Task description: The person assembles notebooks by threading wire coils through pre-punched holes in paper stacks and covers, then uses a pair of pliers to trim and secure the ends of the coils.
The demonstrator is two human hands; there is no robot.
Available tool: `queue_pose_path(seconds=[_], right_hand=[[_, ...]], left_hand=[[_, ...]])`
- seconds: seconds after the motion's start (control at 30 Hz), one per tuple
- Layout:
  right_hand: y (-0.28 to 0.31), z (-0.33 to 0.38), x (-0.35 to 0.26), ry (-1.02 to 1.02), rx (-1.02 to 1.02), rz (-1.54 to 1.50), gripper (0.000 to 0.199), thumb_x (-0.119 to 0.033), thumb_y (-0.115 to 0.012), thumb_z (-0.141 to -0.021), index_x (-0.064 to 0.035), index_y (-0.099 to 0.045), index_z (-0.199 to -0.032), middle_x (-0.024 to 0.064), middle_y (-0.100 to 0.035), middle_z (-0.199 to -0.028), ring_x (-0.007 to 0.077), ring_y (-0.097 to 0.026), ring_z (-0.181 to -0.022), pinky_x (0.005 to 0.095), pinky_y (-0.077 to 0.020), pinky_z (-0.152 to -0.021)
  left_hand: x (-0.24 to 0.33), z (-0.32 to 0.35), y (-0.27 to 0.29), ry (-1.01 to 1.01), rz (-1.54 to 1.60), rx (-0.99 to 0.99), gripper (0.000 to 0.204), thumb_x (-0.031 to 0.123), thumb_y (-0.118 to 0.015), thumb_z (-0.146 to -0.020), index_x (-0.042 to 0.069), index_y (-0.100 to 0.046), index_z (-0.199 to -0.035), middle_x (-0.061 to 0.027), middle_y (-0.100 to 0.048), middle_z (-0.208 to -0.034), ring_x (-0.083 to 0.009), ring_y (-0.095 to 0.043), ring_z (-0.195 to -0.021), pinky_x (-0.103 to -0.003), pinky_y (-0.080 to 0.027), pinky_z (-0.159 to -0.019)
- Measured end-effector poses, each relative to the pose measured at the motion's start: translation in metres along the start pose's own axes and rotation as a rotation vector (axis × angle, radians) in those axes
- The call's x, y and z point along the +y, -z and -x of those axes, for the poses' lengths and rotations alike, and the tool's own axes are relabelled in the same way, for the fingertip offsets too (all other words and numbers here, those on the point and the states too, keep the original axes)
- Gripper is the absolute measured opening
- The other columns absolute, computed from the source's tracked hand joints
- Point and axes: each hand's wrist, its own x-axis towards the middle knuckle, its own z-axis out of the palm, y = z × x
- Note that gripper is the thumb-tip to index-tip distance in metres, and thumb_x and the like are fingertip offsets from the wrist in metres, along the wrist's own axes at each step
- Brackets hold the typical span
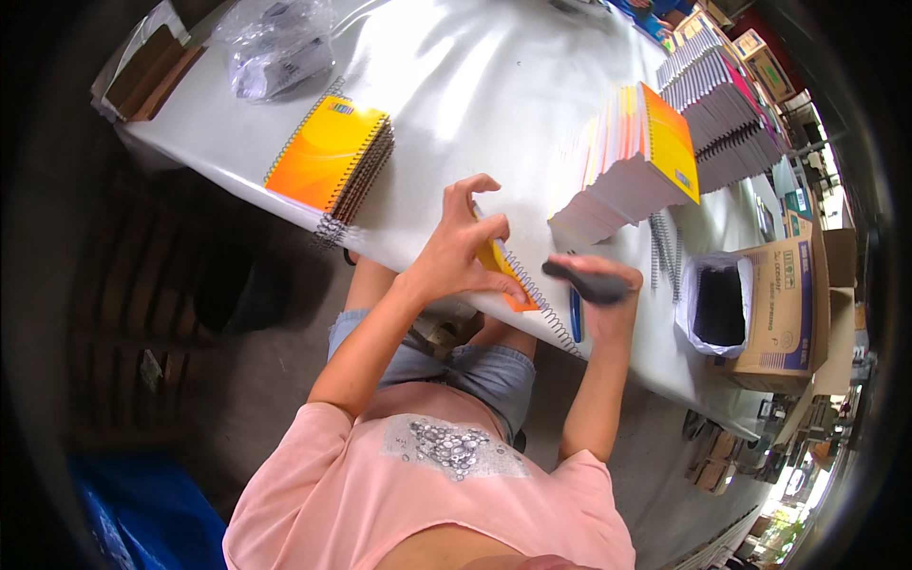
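A small notebook point(496, 258) with a yellow and orange cover stands on edge near the front rim of the table. My left hand point(454, 249) grips it, fingers over the top and thumb low on the cover. A wire spiral coil point(559, 326) runs along its edge, its free end sticking out toward me past the notebook's corner. Just right of the coil, my right hand point(613, 277) is closed around a black-handled tool point(576, 278). Motion blurs the tool, so its kind is unclear. Beside that hand lies a slim blue object point(576, 315).
Spiral-bound notebooks point(328, 152) are piled at the left table edge, near a clear plastic bag point(277, 57). A tall stack of notebooks point(622, 161) stands at right, with loose coils point(662, 252) beside it. Further right are a lined container point(717, 309) and a cardboard box point(777, 309).
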Motion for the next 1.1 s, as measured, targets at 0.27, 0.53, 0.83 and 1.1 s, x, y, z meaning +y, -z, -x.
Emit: queue_pose_path(seconds=[0.27, 0.53, 0.83, 1.1], right_hand=[[-0.022, -0.011, -0.009, 0.194, -0.095, -0.164, 0.03, 0.011, -0.052, -0.072, 0.0017, -0.07, -0.094, 0.0117, -0.07, -0.088, 0.0111, -0.064, -0.077, 0.0223, -0.0484, -0.07], [-0.03, -0.029, -0.008, 0.086, -0.032, 0.214, 0.03, 0.009, -0.054, -0.073, -0.0024, -0.071, -0.095, 0.0075, -0.071, -0.086, 0.0075, -0.061, -0.073, 0.0226, -0.048, -0.066], [-0.036, -0.042, -0.004, -0.083, 0.1, 0.372, 0.028, 0.005, -0.056, -0.072, -0.0028, -0.07, -0.094, 0.0105, -0.069, -0.075, 0.0065, -0.06, -0.068, 0.022, -0.0473, -0.062], [-0.022, -0.024, -0.021, -0.051, 0.049, 0.372, 0.029, 0.006, -0.053, -0.073, -0.0019, -0.071, -0.095, 0.0048, -0.07, -0.079, 0.0059, -0.055, -0.064, 0.0227, -0.0462, -0.061]], left_hand=[[-0.025, 0.0, -0.011, 0.132, 0.243, 0.032, 0.083, 0.042, -0.092, -0.038, 0.009, -0.038, -0.091, -0.0135, -0.034, -0.103, -0.026, -0.036, -0.102, -0.033, -0.038, -0.079], [-0.026, -0.006, -0.012, 0.164, 0.311, -0.033, 0.101, 0.043, -0.093, -0.033, 0.007, -0.025, -0.099, -0.0157, -0.034, -0.104, -0.0286, -0.038, -0.101, -0.035, -0.036, -0.089], [-0.026, -0.003, -0.015, 0.162, 0.302, -0.031, 0.103, 0.042, -0.093, -0.033, 0.004, -0.023, -0.099, -0.0156, -0.03, -0.104, -0.0277, -0.036, -0.103, -0.036, -0.036, -0.091], [-0.029, 0.001, -0.015, 0.135, 0.311, -0.045, 0.092, 0.038, -0.091, -0.045, 0.003, -0.023, -0.098, -0.0166, -0.031, -0.105, -0.0263, -0.036, -0.102, -0.035, -0.035, -0.089]])
